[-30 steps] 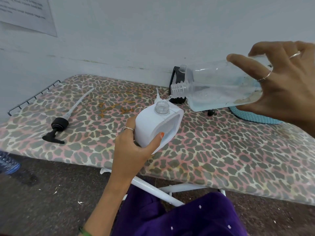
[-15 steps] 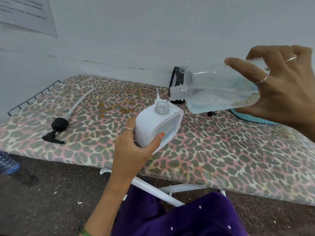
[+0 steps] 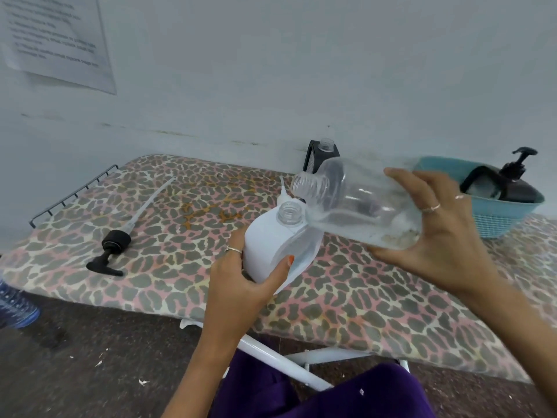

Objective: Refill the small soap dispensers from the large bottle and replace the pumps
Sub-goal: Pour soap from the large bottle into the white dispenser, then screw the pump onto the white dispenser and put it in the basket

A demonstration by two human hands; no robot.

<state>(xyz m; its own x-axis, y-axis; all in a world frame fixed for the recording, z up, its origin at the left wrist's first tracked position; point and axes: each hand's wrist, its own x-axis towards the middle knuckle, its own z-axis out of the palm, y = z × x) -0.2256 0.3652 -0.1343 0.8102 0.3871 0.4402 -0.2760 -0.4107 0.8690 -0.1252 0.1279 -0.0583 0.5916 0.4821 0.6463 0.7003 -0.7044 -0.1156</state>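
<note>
Clear plastic large bottle gripped round its base end by the right hand, fingers and thumb curled about it, lying nearly level above the board. Lifted since half a second back: mouth then dipped just over the open neck of the white dispenser with a thin stream running, now raised and apart from that neck. No stream to be seen; only a shallow pool of soap left along the lower side. Dispenser held tilted in the left hand, thumb across the front, fingers behind, low over the leopard-print board cover; touching it or not, cannot tell. Probably the end of this pour, from enough soap inside or from a nearly spent bottle; fill level not readable through the white wall. Likely next: setting the bottle down and fetching a pump. Black pump lying well to the left on the cover, white pump just behind the dispenser. Another dispenser, pump fitted, in the blue basket.
</note>
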